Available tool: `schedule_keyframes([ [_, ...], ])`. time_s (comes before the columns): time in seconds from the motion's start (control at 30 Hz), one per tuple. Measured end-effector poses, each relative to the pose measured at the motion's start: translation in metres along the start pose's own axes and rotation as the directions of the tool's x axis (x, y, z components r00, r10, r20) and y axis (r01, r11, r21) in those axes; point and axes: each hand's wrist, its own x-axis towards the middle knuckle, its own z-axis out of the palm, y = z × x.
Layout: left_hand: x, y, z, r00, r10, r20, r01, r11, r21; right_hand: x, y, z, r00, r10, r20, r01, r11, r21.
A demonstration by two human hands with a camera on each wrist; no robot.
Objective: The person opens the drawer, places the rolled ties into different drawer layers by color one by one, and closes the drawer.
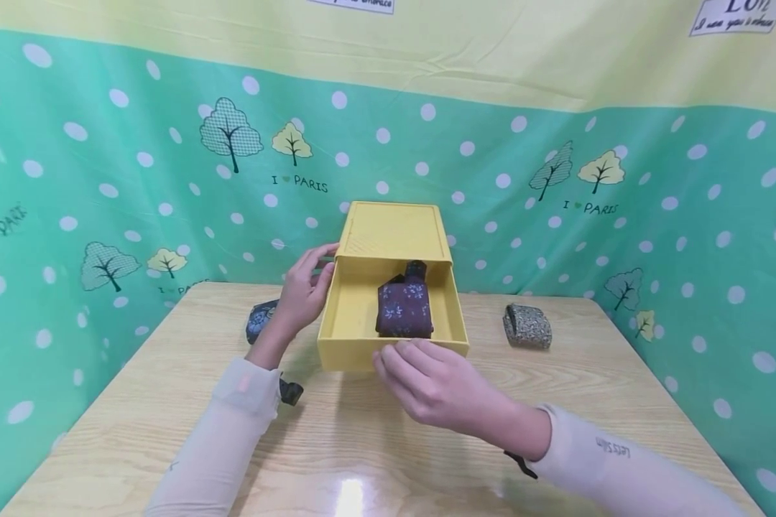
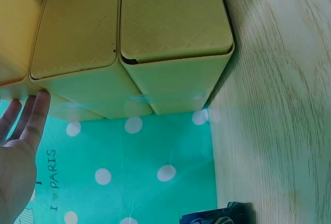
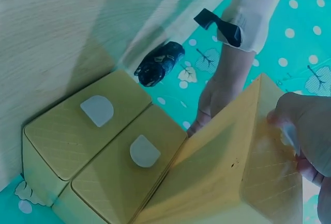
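Note:
A yellow drawer unit (image 1: 394,230) stands at the middle back of the table, its top drawer (image 1: 349,355) pulled out towards me. Inside the drawer lies a rolled dark purple necktie (image 1: 404,309) with pale blue flowers, and a second dark roll (image 1: 416,271) sits behind it. My right hand (image 1: 433,384) grips the drawer's front, fingers at its upper edge; the right wrist view shows thumb and fingers around the front panel. Against the unit's left side rests my left hand (image 1: 307,287), its extended fingers (image 2: 37,123) touching the yellow wall in the left wrist view.
Left of the unit lies a rolled blue patterned necktie (image 1: 259,321), partly behind my left hand. A rolled grey speckled necktie (image 1: 527,327) is on the right. Two lower drawers with white half-round tabs (image 3: 145,150) stay closed. A green dotted curtain (image 1: 388,154) hangs behind the wooden table (image 1: 336,445).

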Motion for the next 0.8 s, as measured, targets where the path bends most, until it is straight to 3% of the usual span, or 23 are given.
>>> schedule_keyframes([
  [0.8,0.0006,-0.0039,0.0002,1.000,0.012,0.000,-0.012,1.000,-0.021,-0.0017,0.0057,0.0021,0.996,0.020,0.092,-0.014,0.998,-0.056],
])
